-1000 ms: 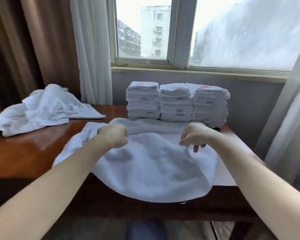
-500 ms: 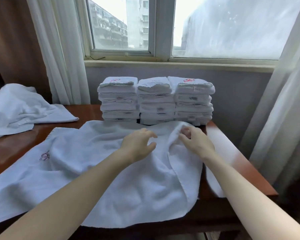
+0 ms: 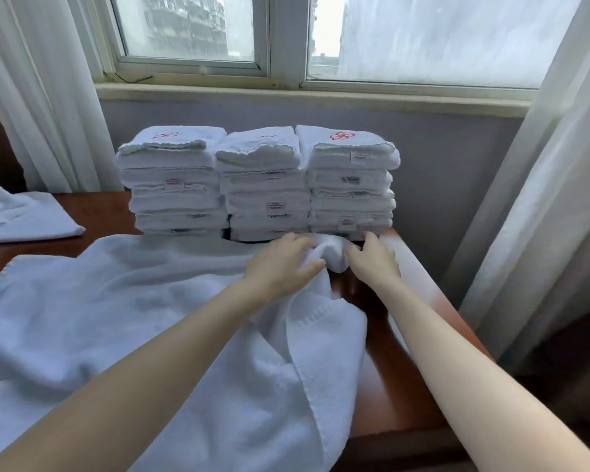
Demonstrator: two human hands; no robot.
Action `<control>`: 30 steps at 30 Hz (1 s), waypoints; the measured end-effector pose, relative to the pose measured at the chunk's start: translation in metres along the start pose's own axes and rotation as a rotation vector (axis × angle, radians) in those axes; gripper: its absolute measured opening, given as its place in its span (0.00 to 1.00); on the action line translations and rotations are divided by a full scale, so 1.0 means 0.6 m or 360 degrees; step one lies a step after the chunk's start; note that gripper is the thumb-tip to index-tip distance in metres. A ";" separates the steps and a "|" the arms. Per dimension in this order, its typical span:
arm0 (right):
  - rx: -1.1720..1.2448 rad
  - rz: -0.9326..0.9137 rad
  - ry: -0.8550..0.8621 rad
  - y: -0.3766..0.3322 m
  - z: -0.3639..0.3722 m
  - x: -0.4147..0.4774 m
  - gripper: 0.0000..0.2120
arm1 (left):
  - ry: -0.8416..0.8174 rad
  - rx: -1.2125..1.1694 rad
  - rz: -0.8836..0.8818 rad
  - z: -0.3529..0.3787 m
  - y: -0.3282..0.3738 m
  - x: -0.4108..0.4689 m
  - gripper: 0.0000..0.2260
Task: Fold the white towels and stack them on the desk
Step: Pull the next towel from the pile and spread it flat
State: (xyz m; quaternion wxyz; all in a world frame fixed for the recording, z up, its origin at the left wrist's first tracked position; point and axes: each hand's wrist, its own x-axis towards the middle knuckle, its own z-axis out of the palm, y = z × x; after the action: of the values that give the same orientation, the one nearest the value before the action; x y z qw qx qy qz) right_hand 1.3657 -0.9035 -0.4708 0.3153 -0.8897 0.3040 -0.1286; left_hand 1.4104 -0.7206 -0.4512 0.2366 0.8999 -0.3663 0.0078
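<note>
Red embroidered emblem (image 3: 342,135) atop the stacked towels (image 3: 259,199); print on their sewn tags (image 3: 359,158) unreadable.

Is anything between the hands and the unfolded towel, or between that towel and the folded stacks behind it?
Nothing visible. The left hand and right hand both grip the unfolded towel at its bunched far edge, directly in front of the folded stacks.

Two bare arms and two bare hands are all that shows of the person. The left arm (image 3: 133,386) and the right arm (image 3: 457,369) are long, slim and smooth. The left hand (image 3: 280,264) and the right hand (image 3: 375,264) are bare too.
</note>
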 end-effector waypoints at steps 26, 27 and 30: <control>0.0911 -0.0362 0.0344 -0.041 -0.194 0.024 0.09 | 0.0563 0.0278 -0.0091 -0.060 0.053 0.076 0.09; 0.0896 -0.0331 0.0343 -0.033 -0.192 0.023 0.10 | 0.0599 0.0318 -0.0091 -0.061 0.048 0.072 0.08; 0.0895 -0.0219 0.0295 -0.002 -0.178 0.020 0.12 | 0.0664 0.0507 -0.0019 -0.063 0.035 0.064 0.09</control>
State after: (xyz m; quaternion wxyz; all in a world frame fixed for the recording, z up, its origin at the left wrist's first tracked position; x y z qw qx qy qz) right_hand 1.3311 -0.9619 -0.3874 0.5106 -0.7705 0.2230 -0.3095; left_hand 1.4306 -0.7422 -0.4014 0.1623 0.9069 -0.2985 0.2493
